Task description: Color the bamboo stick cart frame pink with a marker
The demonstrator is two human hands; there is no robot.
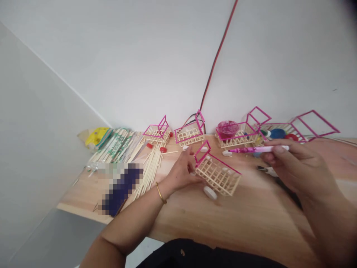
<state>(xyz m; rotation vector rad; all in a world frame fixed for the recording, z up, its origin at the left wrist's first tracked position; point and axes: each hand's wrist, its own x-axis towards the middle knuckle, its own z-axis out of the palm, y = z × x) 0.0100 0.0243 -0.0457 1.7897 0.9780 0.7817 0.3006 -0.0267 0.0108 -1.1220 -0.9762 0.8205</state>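
My left hand [182, 169] grips a small cart made of wooden sticks [219, 175] at its handle end and holds it tilted over the table. The cart's handle and one long top edge are pink; its other sticks are bare wood. A white round wheel [210, 192] shows at its near side. In my right hand [295, 167] is a pink marker [259, 149], pinched between thumb and fingers. Its tip points left, above and to the right of the cart, apart from it.
Other pink-edged stick carts [189, 134] stand along the wall, one holding a pink-stained cup [228, 128]. Loose sticks [150, 167] and bundled packs of chopsticks [118, 143] lie left. Near my right hand lies a dark tool [263, 169]. A red-black cable [220, 48] runs down the wall.
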